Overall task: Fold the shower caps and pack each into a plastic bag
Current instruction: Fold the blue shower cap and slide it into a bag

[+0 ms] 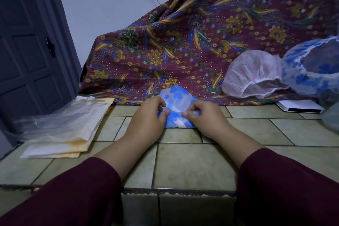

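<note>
A blue-flowered shower cap [177,101] lies partly folded on the tiled counter [192,163], against the patterned cloth. My left hand [149,115] pinches its left side with curled fingers. My right hand [203,115] grips its right side, thumb pressed on the folded lower edge. A stack of clear and yellowish plastic bags [67,126] lies flat at the left of the counter. At the right stand a white shower cap [253,74] and a second blue-flowered shower cap [311,68], both puffed open.
A maroon floral cloth [201,33] drapes over something bulky along the back. A white flat box [300,107] lies at the right under the caps. A dark door [27,51] stands at the left. The counter's front edge [176,191] runs just below my forearms.
</note>
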